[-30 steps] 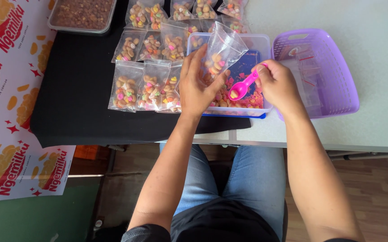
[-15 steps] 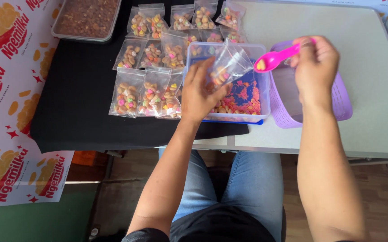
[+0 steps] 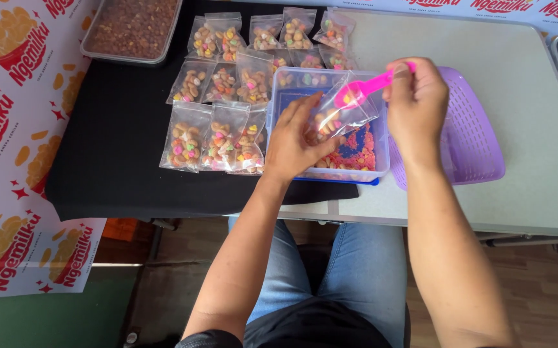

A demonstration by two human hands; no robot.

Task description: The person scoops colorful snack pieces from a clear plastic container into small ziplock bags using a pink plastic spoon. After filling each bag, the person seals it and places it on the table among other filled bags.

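Far left of the clear rectangular plastic tub (image 3: 362,173): a metal tray of brown crumbly bits (image 3: 131,29) at the back of the black cloth (image 3: 108,161). Just left of the tub, touching its wall: rows of small sealed clear bags of pastel snack pieces (image 3: 217,138). Over the tub's left half: left hand (image 3: 295,145), fingers curled, pinching a small open clear plastic bag (image 3: 343,116) held tilted above the colourful pieces inside. At that bag's mouth: pink plastic scoop (image 3: 366,89), apparently loaded, though hard to tell. Over the tub's right rim: right hand (image 3: 417,103), fingertips closed on the scoop's handle. Right of the tub, touching it: purple slotted plastic basket (image 3: 475,138) on the pale table (image 3: 523,77).
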